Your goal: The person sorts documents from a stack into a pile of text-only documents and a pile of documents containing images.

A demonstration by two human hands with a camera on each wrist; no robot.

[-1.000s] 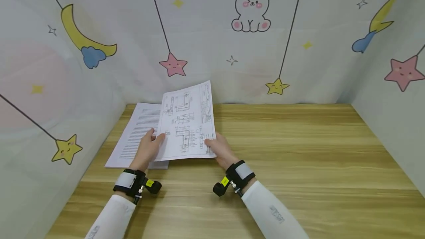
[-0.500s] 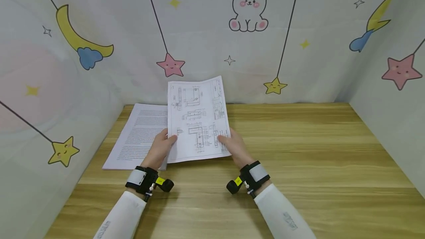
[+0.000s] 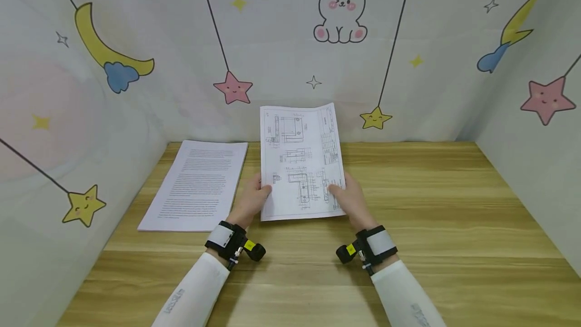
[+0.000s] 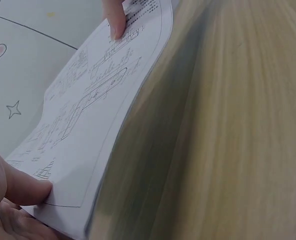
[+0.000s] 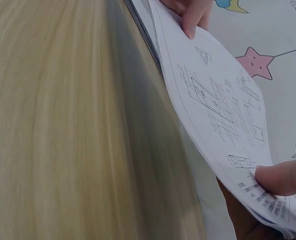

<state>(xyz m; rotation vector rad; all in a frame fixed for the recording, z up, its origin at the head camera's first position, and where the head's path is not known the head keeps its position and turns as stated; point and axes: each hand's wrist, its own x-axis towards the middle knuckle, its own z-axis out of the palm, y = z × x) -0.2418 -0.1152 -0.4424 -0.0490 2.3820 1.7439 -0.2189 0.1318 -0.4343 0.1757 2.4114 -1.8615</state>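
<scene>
Both hands hold a thin stack of paper sheets (image 3: pixel 286 155), raised and tilted above the table; its top sheet carries technical drawings. My left hand (image 3: pixel 250 197) grips the left edge, thumb on top and fingers underneath. On the opposite edge my right hand (image 3: pixel 353 200) pinches in the same way, its thumb (image 5: pixel 283 177) lying over the print in the right wrist view. The sheets bend slightly between the hands in the left wrist view. To the left lies a second stack of paper (image 3: pixel 195 185), covered in lines of text, flat on the table.
The wooden table (image 3: pixel 431 216) reaches back to a pale cloth wall (image 3: pixel 281 39) printed with stars, a moon and a rabbit. More cloth stands along the left and right sides. A strap with a small camera (image 3: pixel 255 251) sits on each wrist.
Both hands have carried the drawing sheets to the right, off the text stack, which now shows in full. The sheets have turned a little more upright in view.
</scene>
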